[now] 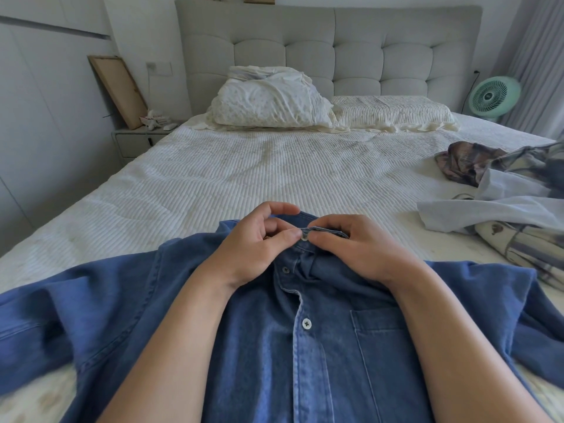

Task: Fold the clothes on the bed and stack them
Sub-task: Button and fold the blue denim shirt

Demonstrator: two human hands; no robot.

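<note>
A: Status?
B: Blue denim button-up shirt (305,346) lay flat at 6 o'clock on bed (244,178). Left hand (253,242) and right hand (357,245) fingers pinched its collar button.
A: Risk?
B: Button could slip; placket would gape, skewing fold.

The blue shirt (320,346) is matt denim cloth with small glossy buttons (306,323). The bed (244,172) has a ribbed, quilted cotton cover. The headboard (329,53) is tufted grey fabric, and the fan (493,96) is smooth green plastic.
</note>
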